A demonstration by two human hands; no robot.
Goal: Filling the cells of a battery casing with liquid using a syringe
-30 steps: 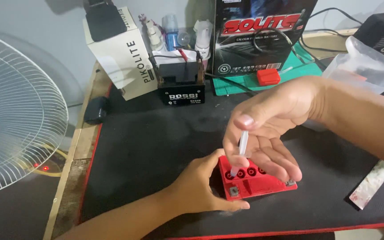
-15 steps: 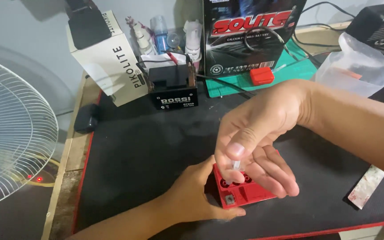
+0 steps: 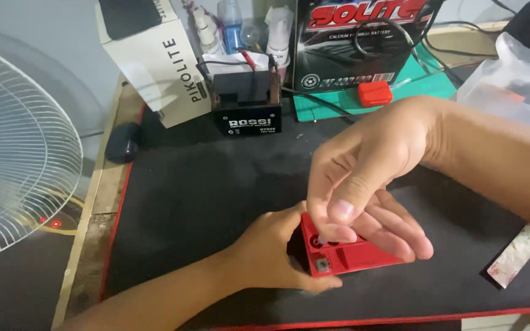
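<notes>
A small red battery (image 3: 351,256) lies on the black mat (image 3: 203,196) near its front edge. My left hand (image 3: 274,254) grips the battery's left end and holds it steady. My right hand (image 3: 363,178) reaches in from the right and hovers over the battery's top, with thumb and forefinger pinched right at the row of holes there. The thin white tube it held a moment ago is hidden behind those fingers. The other fingers of that hand spread out over the battery's right half.
A black battery (image 3: 246,110) with wires stands at the back, between a white box (image 3: 161,67) and a black box (image 3: 363,37). A red cap (image 3: 374,93) lies on a green mat. A fan (image 3: 13,141) is at left, a plastic bag (image 3: 510,79) at right, a pale strip (image 3: 516,254) at front right.
My right hand has lowered the white tube onto the battery's top until the fingers cover it. The left hand keeps its grip. The view has shifted slightly.
</notes>
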